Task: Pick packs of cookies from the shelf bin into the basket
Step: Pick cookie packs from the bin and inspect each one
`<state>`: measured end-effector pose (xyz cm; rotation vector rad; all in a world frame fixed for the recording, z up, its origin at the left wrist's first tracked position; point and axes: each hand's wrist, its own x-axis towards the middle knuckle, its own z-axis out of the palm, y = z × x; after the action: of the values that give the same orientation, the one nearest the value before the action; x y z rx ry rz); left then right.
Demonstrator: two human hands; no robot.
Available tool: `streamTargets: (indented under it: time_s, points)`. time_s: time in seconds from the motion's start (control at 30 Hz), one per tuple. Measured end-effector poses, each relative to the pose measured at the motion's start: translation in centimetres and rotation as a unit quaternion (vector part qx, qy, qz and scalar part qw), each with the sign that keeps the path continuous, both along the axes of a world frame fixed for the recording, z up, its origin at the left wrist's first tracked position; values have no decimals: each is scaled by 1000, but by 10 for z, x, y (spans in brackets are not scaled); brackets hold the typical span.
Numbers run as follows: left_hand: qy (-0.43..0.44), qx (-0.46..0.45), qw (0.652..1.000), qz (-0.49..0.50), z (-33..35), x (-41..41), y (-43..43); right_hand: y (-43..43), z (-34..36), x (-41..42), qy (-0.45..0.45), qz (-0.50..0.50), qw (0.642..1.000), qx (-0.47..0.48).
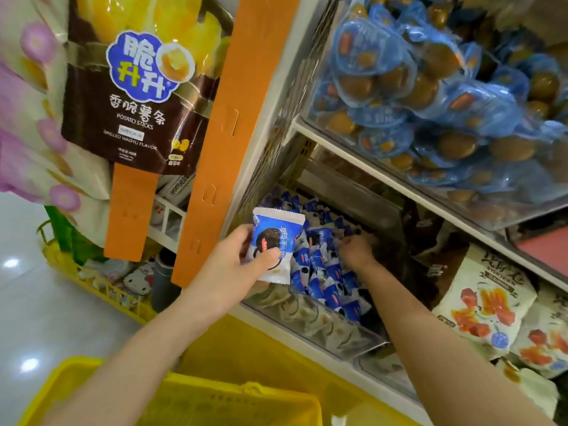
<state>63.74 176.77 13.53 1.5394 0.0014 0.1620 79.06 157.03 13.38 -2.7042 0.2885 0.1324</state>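
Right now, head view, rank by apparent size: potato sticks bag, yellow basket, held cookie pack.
1. Potato sticks bag, close to camera.
2. Yellow basket, cropped; rank against bag unsure.
3. Cookie pack in left hand.

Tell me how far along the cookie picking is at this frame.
Done: nothing visible; the basket part in view looks empty. In hand: the left hand holds one pack over the bin; the right hand reaches among the bin's packs. Left: dropping that pack into the basket, then picking more.
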Motion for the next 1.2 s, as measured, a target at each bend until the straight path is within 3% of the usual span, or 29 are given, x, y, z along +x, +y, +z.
streamTargets:
  time_s: [0.17, 0.47, 0.57, 0.73, 0.87, 0.93, 1.0, 1.1, 1.2]
  points:
    - [-3, -29, 999, -18, -6, 9, 5, 0, 0, 14, 58, -22, 998, 8]
    - [-1, -30, 999, -37, -10, 11, -3, -1, 2, 18, 107, -63, 985, 116]
    - [16, -49, 998, -27, -8, 8, -3, -2, 6, 17, 56, -56, 990, 118]
    - [71, -100, 992, 9, -3, -5, -4, -7, 23, -3, -137, -17, 986, 95]
    - [107, -84, 990, 39, -3, -17, -4, 2, 46, -36, -198, 3, 950, 243]
    - [126, -91, 987, 37, -3, -24, -4, 9, 57, -62, -167, 10, 922, 350]
    - [153, -112, 981, 34, -1, -31, -4, 17, 64, -89, -67, 37, 896, 437]
    - [184, -182, 966, -1, 0, -39, -3, 34, 63, -126, 66, 113, 884, 449]
    - [170, -199, 963, -57, -1, -50, -2, 52, 55, -154, 86, 156, 878, 445]
